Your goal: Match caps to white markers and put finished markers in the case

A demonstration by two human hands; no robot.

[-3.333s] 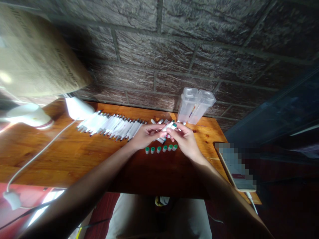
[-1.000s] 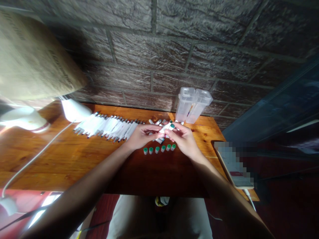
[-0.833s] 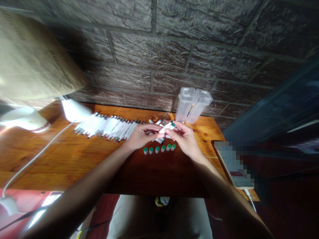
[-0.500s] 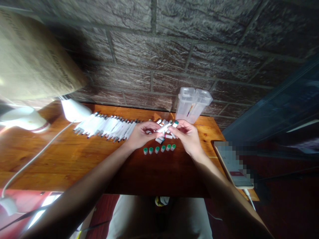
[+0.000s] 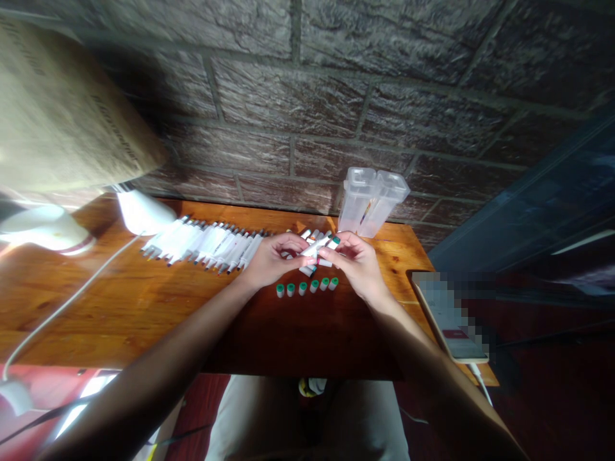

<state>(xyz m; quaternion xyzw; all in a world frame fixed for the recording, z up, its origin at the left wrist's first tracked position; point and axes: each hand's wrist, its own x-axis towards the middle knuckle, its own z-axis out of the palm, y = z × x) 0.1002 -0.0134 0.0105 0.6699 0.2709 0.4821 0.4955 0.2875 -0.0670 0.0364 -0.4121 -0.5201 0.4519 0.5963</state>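
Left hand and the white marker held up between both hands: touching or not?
Touching. The head view shows the left hand's thumb and fingers gripping the white marker near its lower-left end.

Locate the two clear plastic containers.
In the head view, the containers stand near the back right corner of the wooden table, before the dark brick wall, beyond the right hand.

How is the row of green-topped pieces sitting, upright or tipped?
Upright: all six pieces show green ends on top, white sides below.

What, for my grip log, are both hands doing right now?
Left hand: closed, holding a white marker.
Right hand: closed, holding a green-ended piece, cap or marker unclear.
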